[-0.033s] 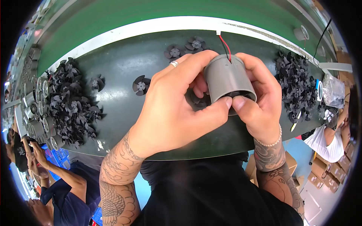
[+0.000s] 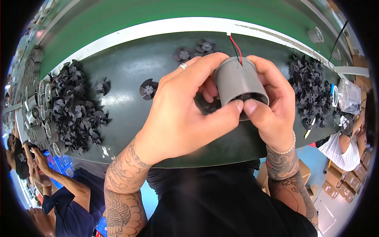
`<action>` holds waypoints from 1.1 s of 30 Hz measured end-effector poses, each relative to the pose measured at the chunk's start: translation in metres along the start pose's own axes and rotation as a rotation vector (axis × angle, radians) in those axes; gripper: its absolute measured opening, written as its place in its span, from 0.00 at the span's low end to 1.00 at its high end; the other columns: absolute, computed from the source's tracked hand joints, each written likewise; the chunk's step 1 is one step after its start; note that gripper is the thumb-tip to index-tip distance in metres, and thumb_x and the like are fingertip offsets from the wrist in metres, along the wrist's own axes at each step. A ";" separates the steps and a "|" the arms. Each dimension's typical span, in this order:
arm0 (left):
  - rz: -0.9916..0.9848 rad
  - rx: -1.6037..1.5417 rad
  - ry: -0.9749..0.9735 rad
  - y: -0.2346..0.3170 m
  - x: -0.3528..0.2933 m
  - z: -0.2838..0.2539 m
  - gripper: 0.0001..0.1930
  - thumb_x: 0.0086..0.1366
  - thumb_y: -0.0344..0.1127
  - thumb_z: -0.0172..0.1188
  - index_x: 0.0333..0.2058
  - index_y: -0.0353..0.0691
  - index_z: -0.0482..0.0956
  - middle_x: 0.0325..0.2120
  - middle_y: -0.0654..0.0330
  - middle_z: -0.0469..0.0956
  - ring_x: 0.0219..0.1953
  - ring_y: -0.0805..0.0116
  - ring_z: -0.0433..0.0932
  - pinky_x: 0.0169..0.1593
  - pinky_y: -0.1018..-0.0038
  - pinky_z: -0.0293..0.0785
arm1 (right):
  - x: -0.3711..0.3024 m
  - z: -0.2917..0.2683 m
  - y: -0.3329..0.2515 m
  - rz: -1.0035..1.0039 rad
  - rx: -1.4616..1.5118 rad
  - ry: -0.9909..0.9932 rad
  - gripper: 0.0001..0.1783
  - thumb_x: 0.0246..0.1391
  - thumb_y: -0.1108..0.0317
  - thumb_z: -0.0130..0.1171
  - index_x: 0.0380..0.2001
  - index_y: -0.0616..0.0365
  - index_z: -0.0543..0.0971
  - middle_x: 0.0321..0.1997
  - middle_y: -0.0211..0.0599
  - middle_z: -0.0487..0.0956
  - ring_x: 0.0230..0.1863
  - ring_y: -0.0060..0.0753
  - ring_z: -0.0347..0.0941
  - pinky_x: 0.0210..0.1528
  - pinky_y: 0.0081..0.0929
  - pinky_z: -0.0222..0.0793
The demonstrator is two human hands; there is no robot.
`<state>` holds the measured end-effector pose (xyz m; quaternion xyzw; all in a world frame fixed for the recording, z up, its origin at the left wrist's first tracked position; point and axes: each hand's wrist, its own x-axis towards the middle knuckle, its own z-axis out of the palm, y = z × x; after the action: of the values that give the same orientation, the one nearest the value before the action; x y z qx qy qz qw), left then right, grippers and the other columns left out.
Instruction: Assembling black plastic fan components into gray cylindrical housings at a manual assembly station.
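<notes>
Both hands hold one grey cylindrical housing [image 2: 237, 81] above the dark table [image 2: 126, 67], its open end tilted toward me. My left hand [image 2: 177, 114], with a ring on one finger, wraps its left side, the thumb pressed on the lower rim. My right hand [image 2: 272, 106] grips the right side, its thumb meeting the left thumb at the rim. A red and a black wire [image 2: 236, 47] stick out of the housing's far end. A black fan impeller [image 2: 209, 106] is partly hidden under my hands.
Piles of black impellers lie at the left [image 2: 75, 110] and right [image 2: 310, 91]; single ones [image 2: 149, 89] [image 2: 183, 54] lie between. Grey housings [image 2: 39, 118] line the left edge. A green belt [image 2: 118, 15] runs behind. One person [image 2: 59, 189] sits at the left, another [image 2: 347, 150] at the right.
</notes>
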<state>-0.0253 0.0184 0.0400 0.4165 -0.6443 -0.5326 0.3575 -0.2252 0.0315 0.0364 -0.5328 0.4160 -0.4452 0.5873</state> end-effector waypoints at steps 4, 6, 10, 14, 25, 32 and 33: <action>-0.115 -0.115 0.244 -0.006 0.015 -0.021 0.16 0.63 0.34 0.64 0.47 0.30 0.79 0.31 0.63 0.77 0.33 0.76 0.74 0.37 0.78 0.70 | 0.002 -0.002 0.009 -0.059 0.039 0.032 0.42 0.61 0.63 0.64 0.72 0.63 0.56 0.61 0.47 0.74 0.49 0.30 0.76 0.50 0.26 0.73; -0.250 -0.105 0.452 -0.018 0.029 -0.059 0.15 0.65 0.43 0.63 0.37 0.33 0.83 0.20 0.68 0.71 0.22 0.80 0.68 0.26 0.82 0.63 | 0.009 -0.003 0.011 -0.184 -0.252 0.163 0.48 0.64 0.38 0.52 0.71 0.67 0.56 0.61 0.53 0.74 0.49 0.34 0.78 0.44 0.26 0.73; -0.403 -0.099 0.543 -0.054 0.038 -0.111 0.15 0.65 0.42 0.63 0.37 0.33 0.83 0.22 0.64 0.74 0.21 0.76 0.70 0.28 0.79 0.66 | 0.014 -0.020 0.004 -0.233 -0.295 0.288 0.35 0.67 0.55 0.49 0.69 0.66 0.60 0.58 0.50 0.77 0.50 0.31 0.76 0.44 0.26 0.74; -0.267 -0.406 0.680 -0.059 0.045 -0.110 0.22 0.68 0.34 0.61 0.54 0.21 0.73 0.46 0.50 0.79 0.44 0.62 0.82 0.52 0.71 0.79 | 0.012 -0.020 0.002 -0.227 -0.275 0.319 0.31 0.65 0.61 0.51 0.67 0.66 0.64 0.57 0.47 0.77 0.51 0.31 0.75 0.45 0.26 0.74; -0.062 0.338 0.355 -0.049 0.034 -0.084 0.15 0.59 0.32 0.69 0.45 0.37 0.84 0.41 0.60 0.82 0.43 0.73 0.79 0.47 0.74 0.75 | 0.017 -0.026 0.013 -0.173 -0.393 0.342 0.21 0.64 0.72 0.54 0.60 0.64 0.73 0.54 0.40 0.79 0.52 0.27 0.75 0.48 0.24 0.72; 0.275 0.761 0.007 -0.042 0.036 -0.047 0.21 0.55 0.29 0.71 0.50 0.38 0.81 0.46 0.54 0.78 0.46 0.53 0.78 0.50 0.65 0.75 | 0.023 -0.044 0.013 -0.173 -0.269 0.468 0.18 0.65 0.73 0.55 0.56 0.62 0.76 0.52 0.35 0.80 0.53 0.25 0.76 0.50 0.23 0.72; 0.263 0.762 0.030 -0.043 0.033 -0.048 0.20 0.56 0.29 0.70 0.49 0.37 0.81 0.45 0.54 0.79 0.44 0.54 0.78 0.48 0.66 0.75 | 0.028 -0.046 0.016 -0.158 -0.221 0.454 0.17 0.65 0.73 0.55 0.56 0.63 0.75 0.51 0.35 0.80 0.53 0.26 0.76 0.51 0.23 0.72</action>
<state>0.0120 -0.0339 0.0068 0.4410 -0.8381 -0.1992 0.2520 -0.2612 -0.0071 0.0158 -0.5108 0.5403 -0.5499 0.3805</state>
